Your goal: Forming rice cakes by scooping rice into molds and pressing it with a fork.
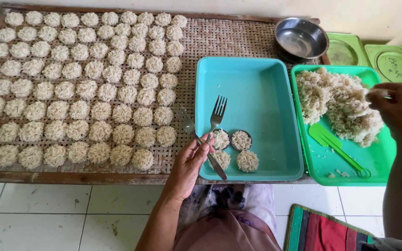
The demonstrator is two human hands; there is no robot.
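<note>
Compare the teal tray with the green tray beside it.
The teal tray is mostly bare, with only four small rice rounds in its near corner; the green tray carries a big loose heap of rice and a green paddle. The left hand holds two forks over the teal tray, while the right hand pinches rice over the green one. Both are rectangular plastic trays side by side.
</note>
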